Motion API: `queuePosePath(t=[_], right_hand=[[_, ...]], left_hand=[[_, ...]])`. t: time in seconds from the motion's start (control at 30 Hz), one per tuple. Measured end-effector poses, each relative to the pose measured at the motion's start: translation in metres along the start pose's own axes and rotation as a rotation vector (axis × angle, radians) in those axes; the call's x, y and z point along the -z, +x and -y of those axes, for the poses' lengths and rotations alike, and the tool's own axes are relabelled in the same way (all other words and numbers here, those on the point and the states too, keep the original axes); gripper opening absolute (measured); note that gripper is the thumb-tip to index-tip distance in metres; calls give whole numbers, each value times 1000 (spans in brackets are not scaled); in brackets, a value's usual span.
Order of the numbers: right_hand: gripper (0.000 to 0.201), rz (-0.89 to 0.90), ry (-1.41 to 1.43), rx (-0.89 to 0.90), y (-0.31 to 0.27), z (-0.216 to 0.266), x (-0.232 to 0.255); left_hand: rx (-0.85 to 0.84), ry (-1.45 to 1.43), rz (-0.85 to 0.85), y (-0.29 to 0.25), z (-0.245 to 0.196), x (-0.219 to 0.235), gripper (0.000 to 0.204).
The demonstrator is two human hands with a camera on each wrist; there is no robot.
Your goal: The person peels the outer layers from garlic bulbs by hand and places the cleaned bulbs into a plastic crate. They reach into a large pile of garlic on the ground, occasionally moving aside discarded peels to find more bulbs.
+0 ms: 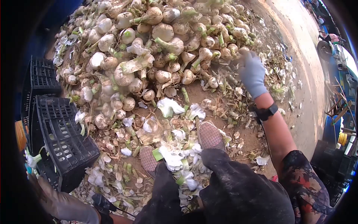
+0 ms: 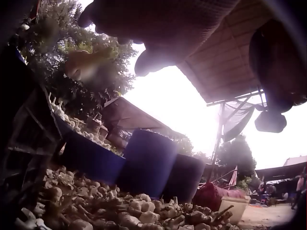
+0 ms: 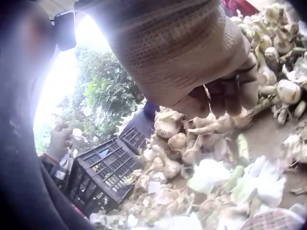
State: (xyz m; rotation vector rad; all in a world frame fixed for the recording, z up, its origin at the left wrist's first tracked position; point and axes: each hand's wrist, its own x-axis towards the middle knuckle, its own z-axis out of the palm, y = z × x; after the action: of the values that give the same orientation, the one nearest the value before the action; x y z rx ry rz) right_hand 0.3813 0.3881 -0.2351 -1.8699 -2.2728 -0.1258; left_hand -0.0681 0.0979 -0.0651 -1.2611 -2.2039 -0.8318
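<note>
Grey-gloved right hand (image 1: 252, 72) reaching into onion pile (image 1: 156, 44), fingers loose, nothing held. Left hand (image 1: 65, 205) low by black crate (image 1: 63, 145), grip unclear. Step: picking next bulb. Next: close on one.

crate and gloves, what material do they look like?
Crate: looks like black moulded plastic, matt, with a regular lattice of holes. Right hand glove: pale grey knit fabric; the weave shows in the right wrist view. Left hand glove: similar, dirtier.
</note>
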Motion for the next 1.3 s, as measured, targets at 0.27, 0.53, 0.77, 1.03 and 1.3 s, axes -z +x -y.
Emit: queuePosePath(t=[0.27,0.53,0.77,1.03,1.3], right_hand=[[26,610,211,-237,-19,-66,-1],[27,939,1080,104,-86,88,70],[38,864,1285,4,-95,141,39],[26,921,1185,66,-95,159,49],[32,639,680,612,-100,167,42]], left_hand=[[342,-679,734,-90,-94,-105,29],[-4,-1001,1126,-124,-157,-136,75],[187,-879,1018,-124,-143,-127,70],[816,-1320,1084,-127,-122,-127,75],[1465,-1729,866,-126,-104,-124,64]])
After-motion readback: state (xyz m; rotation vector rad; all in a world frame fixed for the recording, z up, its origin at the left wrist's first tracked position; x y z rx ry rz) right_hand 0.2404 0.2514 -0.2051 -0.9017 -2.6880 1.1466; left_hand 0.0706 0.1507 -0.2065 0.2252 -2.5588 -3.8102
